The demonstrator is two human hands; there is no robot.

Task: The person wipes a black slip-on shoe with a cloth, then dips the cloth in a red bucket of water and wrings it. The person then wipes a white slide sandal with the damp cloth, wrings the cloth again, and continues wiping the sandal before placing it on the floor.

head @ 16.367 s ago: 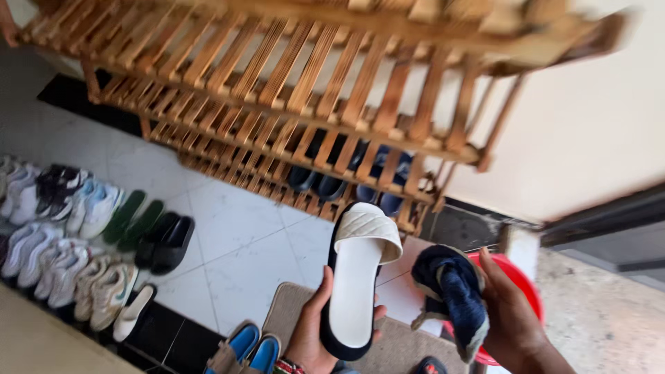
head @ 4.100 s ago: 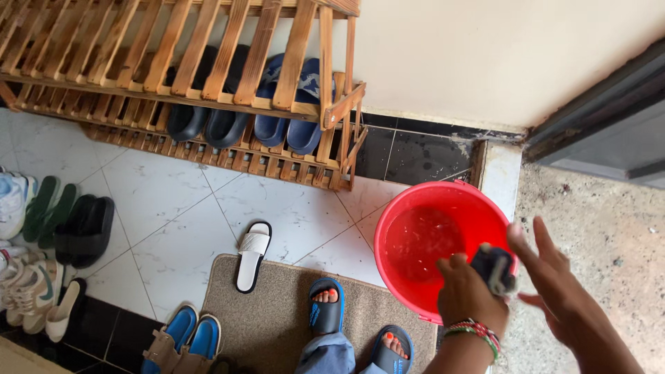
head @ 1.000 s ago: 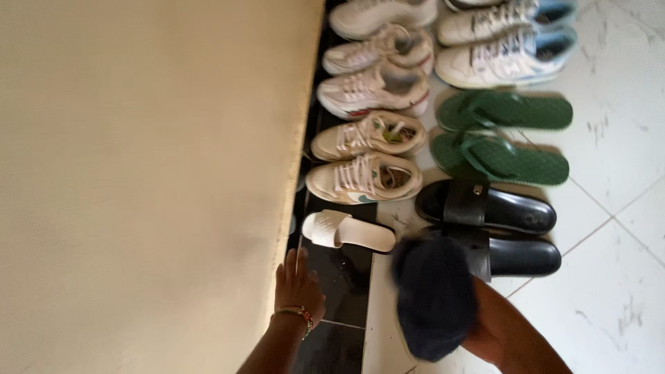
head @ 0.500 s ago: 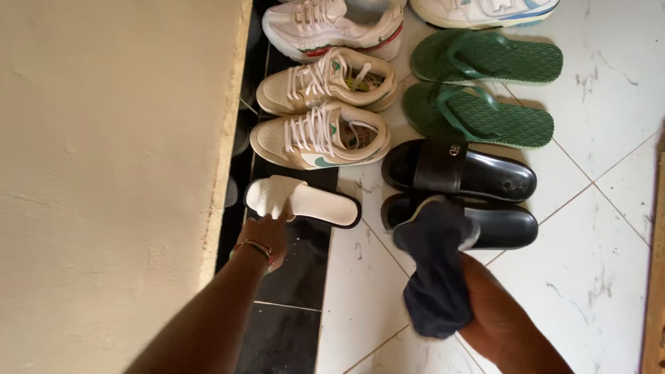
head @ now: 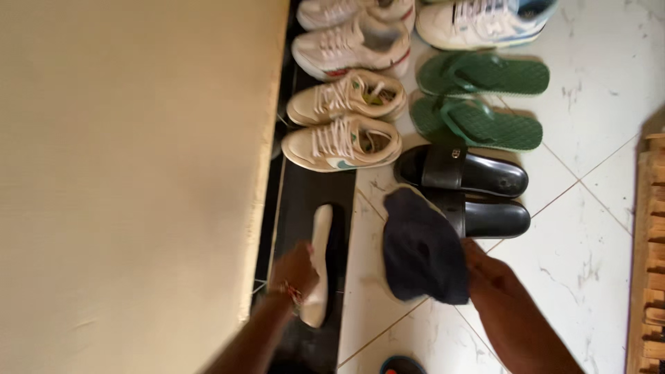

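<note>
Left fingers [head: 299,257] wrapped around white slide sandal [head: 320,242], tilted on edge, lifted off black floor strip [head: 305,190] beside beige wall [head: 131,173]. Right fingers [head: 478,257] clutched dark cloth [head: 421,251], ready near black slides [head: 478,181].

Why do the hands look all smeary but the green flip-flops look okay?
Head view: the left hand and the white slide it grips are motion-blurred; the right hand and its dark cloth are soft too. The green flip-flops are sharper. Light is soft daylight, with no glare.
</note>
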